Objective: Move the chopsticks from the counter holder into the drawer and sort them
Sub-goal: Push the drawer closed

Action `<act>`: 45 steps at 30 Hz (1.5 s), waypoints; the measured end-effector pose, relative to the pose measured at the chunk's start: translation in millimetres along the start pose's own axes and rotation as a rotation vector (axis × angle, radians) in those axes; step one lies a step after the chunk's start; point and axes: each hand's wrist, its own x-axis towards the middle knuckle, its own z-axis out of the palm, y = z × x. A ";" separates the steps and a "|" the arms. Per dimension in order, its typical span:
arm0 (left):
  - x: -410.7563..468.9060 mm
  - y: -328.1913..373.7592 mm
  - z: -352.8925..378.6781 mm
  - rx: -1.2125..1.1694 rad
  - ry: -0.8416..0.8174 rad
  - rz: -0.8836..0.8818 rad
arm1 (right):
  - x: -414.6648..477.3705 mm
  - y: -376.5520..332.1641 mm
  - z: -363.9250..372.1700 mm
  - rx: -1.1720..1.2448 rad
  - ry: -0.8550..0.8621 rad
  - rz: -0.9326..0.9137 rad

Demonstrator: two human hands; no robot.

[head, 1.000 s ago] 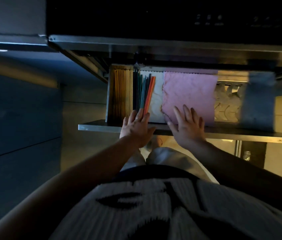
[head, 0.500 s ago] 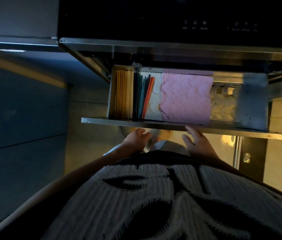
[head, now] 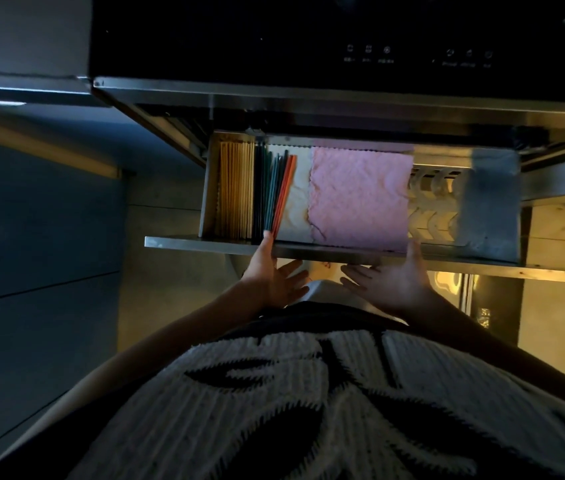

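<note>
The drawer [head: 343, 250] is seen pulled out beneath a black hob [head: 309, 32], at 12 o'clock from the person's body. Both hands are laid against its steel front, well apart from each other. The left hand [head: 270, 277] is set towards the drawer's 7 o'clock. Its thumb is raised over the front's top edge, just beside the near tips of the dark chopsticks [head: 267, 195], and its fingers are spread straight below the front, pointed towards 3 o'clock. The right hand [head: 393, 284] is set towards 5 o'clock. Its thumb is raised to the same edge and its fingers are stretched towards 9 o'clock. Neither hand is curled round anything.

Inside the drawer, pale chopsticks [head: 236, 195] are packed side by side at the 9 o'clock end, laid from 12 to 6. The dark chopsticks lie just at 3 o'clock of them. Red chopsticks [head: 286, 192] are tilted along that bundle's 3 o'clock side, over a cream cloth [head: 296, 209]. A pink cloth [head: 360, 199] is spread over the middle, overlapping the cream one. A pale rack [head: 430, 209] is seen at 3 o'clock of it.
</note>
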 end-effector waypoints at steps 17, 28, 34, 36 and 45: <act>17.1 33.4 31.1 -0.192 -0.246 0.165 | 13.0 -42.3 39.8 0.075 -0.239 -0.144; 33.0 72.1 65.4 -0.095 -0.337 0.314 | 38.8 -72.7 81.8 0.022 -0.304 -0.284; 40.6 97.3 82.9 -0.044 -0.400 0.390 | 46.8 -88.1 104.1 0.102 -0.264 -0.319; 42.7 104.5 88.7 -0.037 -0.401 0.396 | 49.0 -92.1 111.0 0.107 -0.249 -0.329; 57.0 127.1 108.9 -0.058 -0.392 0.434 | 57.7 -108.6 129.1 0.098 -0.290 -0.362</act>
